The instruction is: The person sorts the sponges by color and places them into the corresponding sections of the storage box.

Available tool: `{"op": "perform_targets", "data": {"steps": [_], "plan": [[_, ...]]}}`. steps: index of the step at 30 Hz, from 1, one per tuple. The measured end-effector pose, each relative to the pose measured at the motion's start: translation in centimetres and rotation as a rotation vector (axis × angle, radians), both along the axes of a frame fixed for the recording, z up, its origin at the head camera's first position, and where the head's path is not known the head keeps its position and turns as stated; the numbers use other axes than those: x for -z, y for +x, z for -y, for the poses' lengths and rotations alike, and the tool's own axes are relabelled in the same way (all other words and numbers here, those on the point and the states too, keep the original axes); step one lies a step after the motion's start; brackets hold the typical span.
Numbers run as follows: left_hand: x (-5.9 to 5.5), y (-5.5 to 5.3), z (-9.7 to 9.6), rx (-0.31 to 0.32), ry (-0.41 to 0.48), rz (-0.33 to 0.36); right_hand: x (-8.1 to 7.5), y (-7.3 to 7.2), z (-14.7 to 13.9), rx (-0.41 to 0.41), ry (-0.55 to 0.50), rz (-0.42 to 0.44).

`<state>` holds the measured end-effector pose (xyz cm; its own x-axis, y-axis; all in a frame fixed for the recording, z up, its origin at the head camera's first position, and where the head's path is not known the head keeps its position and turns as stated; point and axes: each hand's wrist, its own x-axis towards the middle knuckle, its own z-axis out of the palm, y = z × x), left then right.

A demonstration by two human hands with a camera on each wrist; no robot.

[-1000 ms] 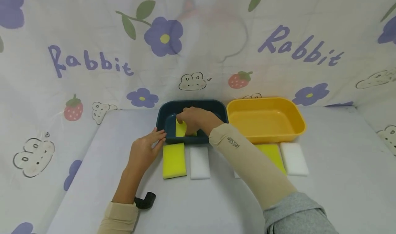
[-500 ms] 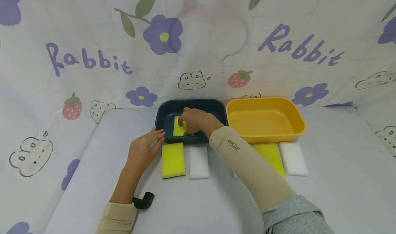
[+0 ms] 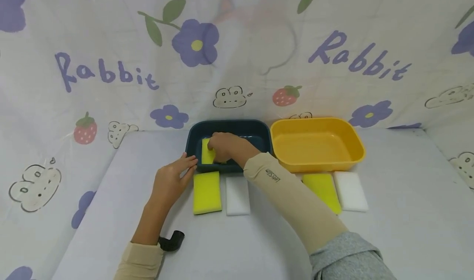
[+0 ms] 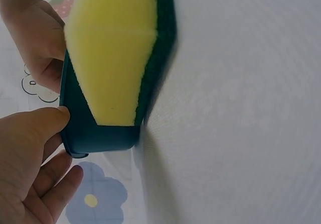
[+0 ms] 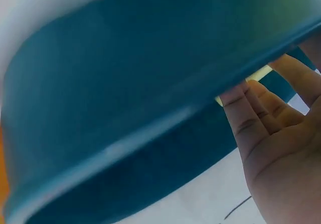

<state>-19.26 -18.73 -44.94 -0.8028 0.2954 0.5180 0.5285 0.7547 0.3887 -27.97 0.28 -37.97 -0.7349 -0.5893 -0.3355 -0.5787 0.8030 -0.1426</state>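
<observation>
A yellow sponge [image 3: 205, 153] stands inside the dark teal plastic tub [image 3: 192, 142], near its left end. My right hand [image 3: 230, 146] reaches over the front rim and grips this sponge, covering much of it. In the right wrist view, the teal wall hides part of the fingers [image 5: 241, 114]. At the tub's front left corner, my left hand [image 3: 172, 179] holds the rim between thumb and fingers. A yellow sponge with a dark green scouring side [image 4: 113, 58] lies on the table beside that corner, close before the left wrist camera.
To the right, a yellow tub [image 3: 318, 165] stands against the teal one. A white sponge [image 3: 238, 195] lies before the teal tub; a yellow sponge [image 3: 321, 191] and a white sponge [image 3: 351, 191] lie before the yellow tub. A printed cloth [image 3: 237, 45] hangs behind.
My right hand has shifted left inside the teal tub, bringing the yellow sponge toward the tub's left end. The left hand stays at the corner.
</observation>
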Motion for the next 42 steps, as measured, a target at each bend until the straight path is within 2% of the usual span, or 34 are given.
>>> {"op": "perform_targets", "data": {"steps": [11,17,27,34,39,42], "plan": [[0.0,-0.2,0.0,0.014,0.004,-0.026,1.0,-0.6,0.5,-0.021,-0.078,0.021],[0.1,-0.2,0.0,0.009,-0.002,-0.022,1.0,-0.6,0.7,-0.033,-0.083,0.026],[-0.2,0.0,-0.1,0.006,0.001,-0.027,0.6,-0.4,0.3,0.000,-0.118,0.033],[-0.1,-0.1,0.0,0.000,-0.005,-0.027,-0.3,0.2,0.0,-0.053,-0.089,-0.061],[-0.1,-0.1,0.1,-0.003,-0.001,-0.024,-0.8,2.0,0.1,-0.124,-0.118,-0.183],[-0.2,0.0,0.0,0.002,0.002,-0.018,-0.8,3.4,0.3,-0.140,-0.158,-0.268]]}}
